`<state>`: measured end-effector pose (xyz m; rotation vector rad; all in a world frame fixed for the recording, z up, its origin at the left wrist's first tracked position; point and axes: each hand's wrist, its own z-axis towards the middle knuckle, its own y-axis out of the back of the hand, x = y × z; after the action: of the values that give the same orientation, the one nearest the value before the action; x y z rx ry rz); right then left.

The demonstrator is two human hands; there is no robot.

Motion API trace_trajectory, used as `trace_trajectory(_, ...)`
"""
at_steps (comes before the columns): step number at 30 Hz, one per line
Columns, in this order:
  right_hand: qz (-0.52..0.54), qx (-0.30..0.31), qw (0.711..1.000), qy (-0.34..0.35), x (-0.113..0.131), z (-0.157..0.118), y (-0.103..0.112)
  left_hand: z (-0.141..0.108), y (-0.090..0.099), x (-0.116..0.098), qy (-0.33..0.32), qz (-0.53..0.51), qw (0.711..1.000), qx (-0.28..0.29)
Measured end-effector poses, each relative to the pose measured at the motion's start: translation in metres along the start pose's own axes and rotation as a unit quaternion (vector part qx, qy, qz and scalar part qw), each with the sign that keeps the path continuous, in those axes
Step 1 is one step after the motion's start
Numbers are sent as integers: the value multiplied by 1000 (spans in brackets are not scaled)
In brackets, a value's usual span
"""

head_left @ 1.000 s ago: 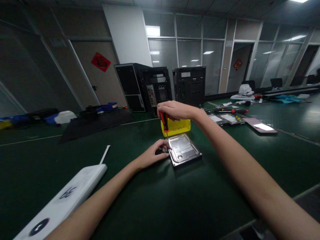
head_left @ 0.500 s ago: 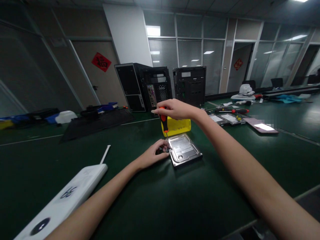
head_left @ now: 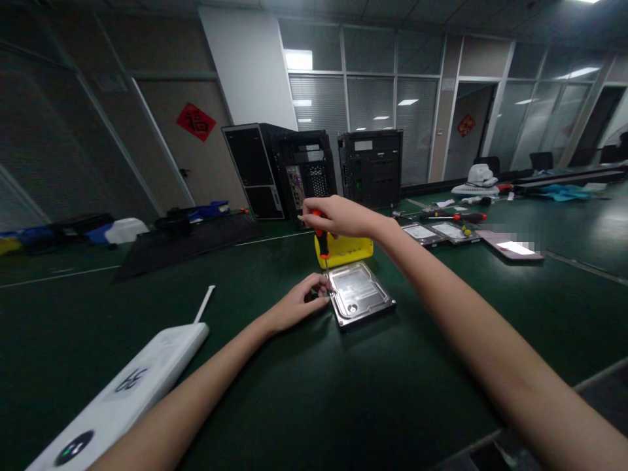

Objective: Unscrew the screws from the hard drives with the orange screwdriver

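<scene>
A silver hard drive (head_left: 360,288) lies flat on the green table. An orange-and-black screwdriver (head_left: 322,245) stands upright over its left edge, with the shaft reaching down to the metal there. My right hand (head_left: 338,214) is closed round the top of the handle from above. At the drive's left side, my left hand (head_left: 301,301) grips the edge, thumb and curled fingers close to the screwdriver tip. Part of its fingertips is hidden. Just behind the drive is a yellow tray (head_left: 356,248), partly covered by my right hand.
Black computer cases (head_left: 370,170) stand at the back. To the right are more hard drives (head_left: 449,231), another screwdriver (head_left: 471,217) and a pinkish flat device (head_left: 510,247). A white oblong device (head_left: 147,366) lies front left, under my left forearm. A black mat (head_left: 186,245) lies farther back.
The view has shifted very slightly. Both hands, the screwdriver and the hard drive keep nearly the same places; the fingers of my right hand have turned a little on the handle.
</scene>
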<state>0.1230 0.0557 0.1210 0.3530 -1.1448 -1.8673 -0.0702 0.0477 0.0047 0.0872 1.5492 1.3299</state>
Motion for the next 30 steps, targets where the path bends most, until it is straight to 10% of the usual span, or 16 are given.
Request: trace_trajectory(30,110,55,992,-4,8,-3,9,0,0,-1,8,11,1000,-5)
